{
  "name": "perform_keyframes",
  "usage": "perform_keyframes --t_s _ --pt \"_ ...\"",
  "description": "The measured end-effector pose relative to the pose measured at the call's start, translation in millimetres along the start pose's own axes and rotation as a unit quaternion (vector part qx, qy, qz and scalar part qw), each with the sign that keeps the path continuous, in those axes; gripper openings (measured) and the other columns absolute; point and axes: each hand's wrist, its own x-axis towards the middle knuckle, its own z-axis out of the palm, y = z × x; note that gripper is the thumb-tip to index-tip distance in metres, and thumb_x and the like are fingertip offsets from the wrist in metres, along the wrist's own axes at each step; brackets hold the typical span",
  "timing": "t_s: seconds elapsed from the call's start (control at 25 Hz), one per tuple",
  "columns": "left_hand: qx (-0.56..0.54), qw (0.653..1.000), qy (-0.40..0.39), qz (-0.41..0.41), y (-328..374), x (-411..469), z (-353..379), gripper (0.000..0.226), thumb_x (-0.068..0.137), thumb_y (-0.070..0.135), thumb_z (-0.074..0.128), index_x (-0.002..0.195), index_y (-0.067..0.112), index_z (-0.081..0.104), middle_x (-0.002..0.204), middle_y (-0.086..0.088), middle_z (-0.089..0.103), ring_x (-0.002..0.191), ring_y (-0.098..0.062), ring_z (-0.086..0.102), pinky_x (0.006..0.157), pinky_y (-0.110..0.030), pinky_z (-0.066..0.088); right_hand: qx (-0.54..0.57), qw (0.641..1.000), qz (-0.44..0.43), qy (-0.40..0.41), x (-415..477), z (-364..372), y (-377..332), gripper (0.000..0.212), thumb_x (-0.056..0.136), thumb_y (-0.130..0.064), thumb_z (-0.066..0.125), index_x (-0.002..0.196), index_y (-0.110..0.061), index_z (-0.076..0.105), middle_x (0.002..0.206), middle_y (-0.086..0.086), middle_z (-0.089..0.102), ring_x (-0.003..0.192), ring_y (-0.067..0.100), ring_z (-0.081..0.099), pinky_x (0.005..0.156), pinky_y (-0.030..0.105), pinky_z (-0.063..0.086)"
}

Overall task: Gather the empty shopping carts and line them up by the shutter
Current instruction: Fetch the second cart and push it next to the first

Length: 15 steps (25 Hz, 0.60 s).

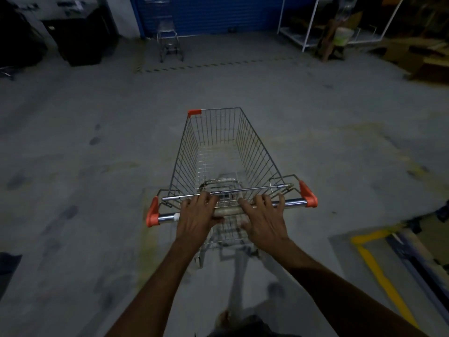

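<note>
A wire shopping cart (188, 152) stood at the middle of the view on the grey concrete floor (85, 142), its basket empty and its nose pointing toward 12 o'clock. Its handle bar (290, 203) ran across just below centre, capped at both ends in orange. The left hand (198, 216) gripped the bar left of its middle, fingers curled over the top and thumb tucked beneath. The right hand (264, 220) lay on the bar just beside it toward 3 o'clock, fingers splayed wide and arched across the metal rather than wrapped round it, the thumb hanging on the near side. Both forearms reached in from 6 o'clock. Far off at 12 o'clock the blue shutter (218, 15) was down, and a second cart (170, 42) stood against its left part at about 11 o'clock, well apart from the held one; its details were blurred. A dark cabinet (80, 37) stood at 10 o'clock, a white rack (313, 25) at 1 o'clock, and a yellow line (374, 261) angled across the floor at 4 o'clock.
</note>
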Motion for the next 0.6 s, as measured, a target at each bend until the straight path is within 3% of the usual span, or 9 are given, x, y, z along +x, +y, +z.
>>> perform_keyframes --t_s 0.16,0.36,0.44,0.6 --pt "-0.02 0.998 0.022 -0.053 -21.5 58.6 14.0 0.095 0.063 0.022 0.09 0.147 0.027 0.046 0.144 -0.007 0.049 0.13 -0.03 0.047 0.105 -0.052 0.032 -0.005 0.995 0.071 -0.068 68.1 16.3 -14.1 0.091 0.056 -0.026 0.086 0.139 -0.03 0.049 0.127 0.016 0.054 0.128 0.038 0.047 0.111 0.075 0.017" --pt "-0.001 0.999 0.014 -0.035 -58.8 139.3 35.8 0.101 0.071 0.034 0.084 0.157 0.029 0.032 0.164 -0.007 0.029 0.148 -0.032 0.031 0.113 -0.06 0.023 -0.002 0.998 0.036 -0.05 158.2 38.5 7.2 0.09 0.049 -0.027 0.084 0.134 -0.027 0.054 0.112 0.011 0.053 0.107 0.034 0.052 0.109 0.073 0.026" --pt "0.012 1.0 -0.008 -0.026 -75.8 175.4 42.3 0.092 0.073 0.041 0.08 0.154 0.032 0.037 0.16 -0.006 0.033 0.143 -0.031 0.037 0.108 -0.059 0.03 0.006 0.999 0.018 -0.04 197.6 48.5 16.2 0.091 0.046 -0.028 0.085 0.132 -0.025 0.055 0.112 0.012 0.054 0.105 0.034 0.052 0.107 0.072 0.029" --pt "0.021 0.998 -0.036 -0.046 -105.5 253.9 60.5 0.078 0.069 0.045 0.081 0.139 0.031 0.049 0.132 -0.003 0.055 0.11 -0.029 0.059 0.084 -0.047 0.046 0.008 0.999 -0.001 -0.042 281.5 68.4 33.7 0.086 0.051 -0.023 0.079 0.132 -0.027 0.052 0.112 0.01 0.053 0.105 0.032 0.05 0.106 0.068 0.029"
